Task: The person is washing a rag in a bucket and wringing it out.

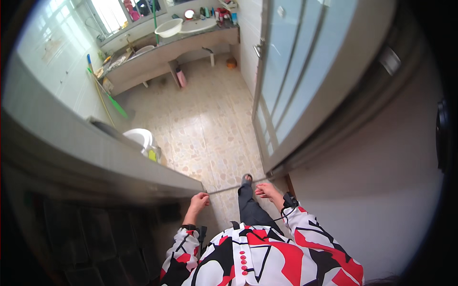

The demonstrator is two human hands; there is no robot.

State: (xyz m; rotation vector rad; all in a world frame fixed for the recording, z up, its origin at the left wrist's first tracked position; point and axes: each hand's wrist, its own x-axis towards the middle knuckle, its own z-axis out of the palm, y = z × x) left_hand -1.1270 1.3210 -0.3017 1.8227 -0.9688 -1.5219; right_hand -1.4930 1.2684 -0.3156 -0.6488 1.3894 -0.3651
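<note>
My left hand is loosely curled beside the edge of the left door jamb. I see nothing in it, and whether it touches the jamb I cannot tell. My right hand hangs in front of my body with bent fingers and holds nothing that shows. It is nearest the foot of the right door frame. Between the hands runs a thin threshold strip. One foot in a grey slipper is at that strip, below a dark trouser leg.
A glazed door stands swung inward on the right. Beyond the tiled floor, a counter carries a white basin. At left are a white bucket-like container, a green broom and a pole. A pink bottle stands under the counter.
</note>
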